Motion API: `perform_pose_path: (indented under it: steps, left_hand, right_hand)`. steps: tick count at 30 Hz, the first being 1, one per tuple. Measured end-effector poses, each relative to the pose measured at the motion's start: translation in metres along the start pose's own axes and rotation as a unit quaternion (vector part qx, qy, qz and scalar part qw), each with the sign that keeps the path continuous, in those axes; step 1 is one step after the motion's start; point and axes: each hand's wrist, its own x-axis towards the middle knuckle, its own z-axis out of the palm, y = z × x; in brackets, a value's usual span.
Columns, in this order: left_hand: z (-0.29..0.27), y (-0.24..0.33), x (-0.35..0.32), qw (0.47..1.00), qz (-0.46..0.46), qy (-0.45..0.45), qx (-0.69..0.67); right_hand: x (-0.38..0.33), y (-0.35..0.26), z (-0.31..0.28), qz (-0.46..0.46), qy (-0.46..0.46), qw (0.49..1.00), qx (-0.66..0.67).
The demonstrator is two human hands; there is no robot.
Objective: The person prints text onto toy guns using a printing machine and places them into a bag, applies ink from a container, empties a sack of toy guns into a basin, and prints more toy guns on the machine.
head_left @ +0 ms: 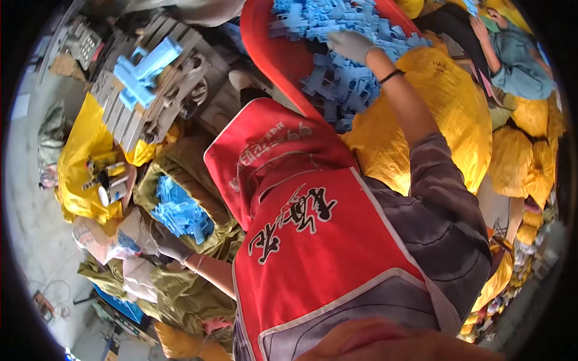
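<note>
My right hand [351, 47], in a pale grey glove, is over a heap of light blue plastic pieces [343, 81] in a large red tub [265, 45]. Its fingers look curled in, and what they hold, if anything, does not show. My left hand [171, 243], also gloved, is at the near side of an olive woven sack [180, 157]. Its fingers are dark and partly hidden against the sack. Inside that sack lie more blue plastic pieces [180, 207], flat and angular like toy gun parts.
On a slatted wooden stand [123, 123] lie larger blue plastic pieces [144, 75]. A full yellow woven sack [427, 108] leans against the tub at right. Beyond it sits another person [521, 60]. Yellow cloth [84, 162] with small bottles, white bags [99, 240] and olive sacking [186, 292] are at left.
</note>
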Motion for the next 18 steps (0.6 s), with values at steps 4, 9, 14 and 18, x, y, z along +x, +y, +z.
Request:
perform_pose_path:
  steps: [4,9,14,18]
  left_hand:
    - [0.034,0.046,-0.002,0.996,0.025,-0.084,0.028]
    - [0.055,0.084,0.003,0.979,0.107,-0.164,0.057]
    - [0.056,0.104,-0.003,0.979,0.094,-0.163,0.076]
    - [0.067,0.088,0.004,0.973,0.125,-0.174,0.086]
  right_hand:
    - [-0.027,0.058,0.102,0.039,-0.013,0.977,-0.209]
    - [-0.036,0.095,0.14,0.124,0.031,0.948,-0.293]
    - [-0.034,0.082,0.125,0.161,-0.002,0.947,-0.28]
    - [-0.062,0.037,0.099,0.134,-0.063,0.985,-0.083]
